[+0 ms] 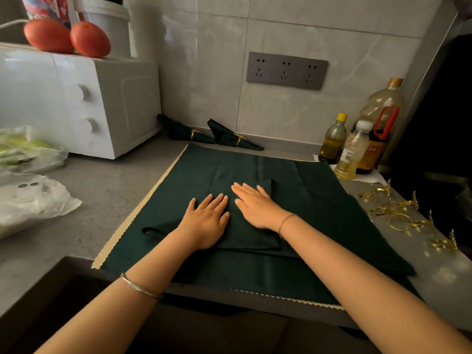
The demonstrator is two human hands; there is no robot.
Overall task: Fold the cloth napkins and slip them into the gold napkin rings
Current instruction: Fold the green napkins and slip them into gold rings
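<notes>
Folding stage: left hand [207,221] and right hand [255,204], fingers straight, grasping nothing, press the folded napkin [250,236] mid counter [115,190]; next move likely needs gold napkin rings [380,211] from the right edge.

Grey tiled wall [293,29] with socket panel [286,70]

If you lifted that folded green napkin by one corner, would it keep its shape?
Probably not: the folded napkin lies limp and flat under the left hand and right hand, so it would likely droop and unfold. It looks thin, so probably light.
</notes>
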